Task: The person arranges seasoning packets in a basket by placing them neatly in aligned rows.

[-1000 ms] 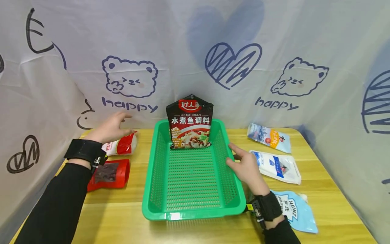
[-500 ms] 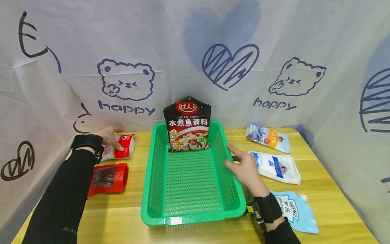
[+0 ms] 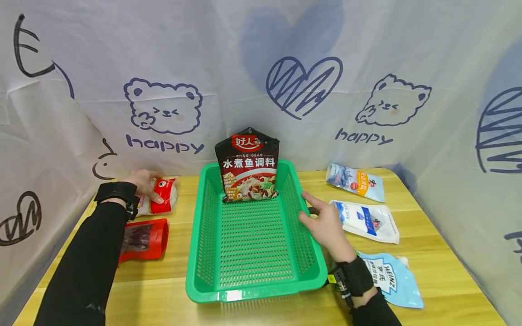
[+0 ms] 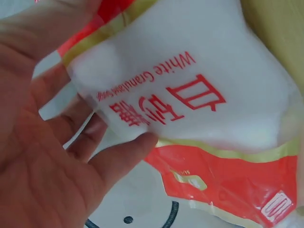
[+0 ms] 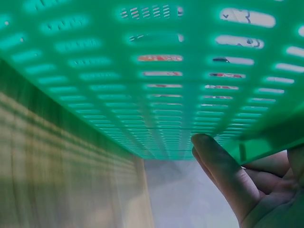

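My left hand (image 3: 143,184) pinches a bag of white granulated sugar (image 3: 165,199) at the table's far left. In the left wrist view, the thumb and fingers take the edge of the sugar bag (image 4: 180,85), whose white side with red lettering faces the camera. My right hand (image 3: 332,233) grips the right rim of a green plastic basket (image 3: 277,287). The right wrist view has a digit of the right hand (image 5: 259,199) against the slotted outer wall (image 5: 161,114). Inside the basket, a dark red fish-seasoning packet (image 3: 249,167) stands upright against the back wall.
A red pouch with a clear window (image 3: 151,240) lies in front of the sugar bag, partly behind my left forearm. Right of the basket lie a blue-and-orange pouch (image 3: 359,182), a white pouch (image 3: 367,222) and a light-blue Heinz pouch (image 3: 393,280). A printed cloth (image 3: 236,104) hangs behind the table.
My left hand has come down from above the sugar bag and now grips it. The right hand keeps its hold on the basket rim. The head view has shifted slightly.
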Demonstrator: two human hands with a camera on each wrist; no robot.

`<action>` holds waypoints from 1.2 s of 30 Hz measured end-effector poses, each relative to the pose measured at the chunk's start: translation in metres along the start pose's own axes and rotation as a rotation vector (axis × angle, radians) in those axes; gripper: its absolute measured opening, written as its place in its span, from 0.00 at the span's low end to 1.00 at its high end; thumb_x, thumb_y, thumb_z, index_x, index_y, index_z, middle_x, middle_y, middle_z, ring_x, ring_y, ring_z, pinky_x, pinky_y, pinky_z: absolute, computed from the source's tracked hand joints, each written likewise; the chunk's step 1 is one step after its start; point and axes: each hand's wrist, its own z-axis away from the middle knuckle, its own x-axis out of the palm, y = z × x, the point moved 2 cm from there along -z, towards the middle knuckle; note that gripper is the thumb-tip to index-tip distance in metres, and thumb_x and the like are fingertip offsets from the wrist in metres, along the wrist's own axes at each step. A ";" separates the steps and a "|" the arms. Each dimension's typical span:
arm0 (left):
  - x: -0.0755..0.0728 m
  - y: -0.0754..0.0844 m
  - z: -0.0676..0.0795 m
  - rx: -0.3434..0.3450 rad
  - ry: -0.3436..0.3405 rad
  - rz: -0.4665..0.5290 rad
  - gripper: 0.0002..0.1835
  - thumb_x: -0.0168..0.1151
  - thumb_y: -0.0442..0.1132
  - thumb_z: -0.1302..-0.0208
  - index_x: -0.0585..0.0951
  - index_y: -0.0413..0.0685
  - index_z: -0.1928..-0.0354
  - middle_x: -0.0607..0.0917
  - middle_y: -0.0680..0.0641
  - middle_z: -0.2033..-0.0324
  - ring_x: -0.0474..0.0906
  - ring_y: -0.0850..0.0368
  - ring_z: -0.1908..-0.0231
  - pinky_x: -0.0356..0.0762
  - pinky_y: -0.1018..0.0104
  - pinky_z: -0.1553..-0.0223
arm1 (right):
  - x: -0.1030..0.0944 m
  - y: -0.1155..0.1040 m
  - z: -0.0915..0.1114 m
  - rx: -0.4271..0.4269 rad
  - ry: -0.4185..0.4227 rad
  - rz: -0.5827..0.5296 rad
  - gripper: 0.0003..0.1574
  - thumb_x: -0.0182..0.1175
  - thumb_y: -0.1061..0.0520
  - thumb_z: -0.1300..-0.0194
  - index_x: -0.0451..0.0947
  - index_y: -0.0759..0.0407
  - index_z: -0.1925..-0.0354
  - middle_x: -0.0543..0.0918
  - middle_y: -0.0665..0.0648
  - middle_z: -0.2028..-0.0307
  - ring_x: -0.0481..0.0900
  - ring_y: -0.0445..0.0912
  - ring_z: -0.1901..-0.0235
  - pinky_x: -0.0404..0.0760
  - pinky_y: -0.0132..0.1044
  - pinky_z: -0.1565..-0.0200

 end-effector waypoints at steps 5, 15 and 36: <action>0.002 0.002 0.003 0.045 0.061 -0.079 0.50 0.88 0.46 0.56 0.71 0.24 0.38 0.78 0.27 0.48 0.69 0.31 0.49 0.75 0.38 0.42 | 0.004 -0.001 0.001 0.017 0.014 -0.005 0.38 0.60 0.66 0.35 0.70 0.62 0.27 0.76 0.64 0.31 0.86 0.61 0.47 0.84 0.34 0.69; -0.002 -0.003 0.015 0.134 0.128 -0.044 0.33 0.82 0.34 0.47 0.75 0.28 0.43 0.79 0.28 0.50 0.72 0.33 0.53 0.74 0.35 0.43 | 0.008 -0.003 0.001 0.000 0.027 0.000 0.38 0.63 0.65 0.36 0.72 0.61 0.28 0.78 0.62 0.32 0.87 0.59 0.50 0.83 0.35 0.73; -0.028 0.029 0.074 0.244 0.311 0.007 0.29 0.68 0.35 0.30 0.72 0.32 0.31 0.78 0.28 0.46 0.73 0.33 0.52 0.81 0.40 0.50 | 0.003 0.000 -0.001 0.013 0.031 0.006 0.38 0.63 0.65 0.37 0.72 0.60 0.28 0.82 0.70 0.40 0.88 0.60 0.51 0.79 0.34 0.78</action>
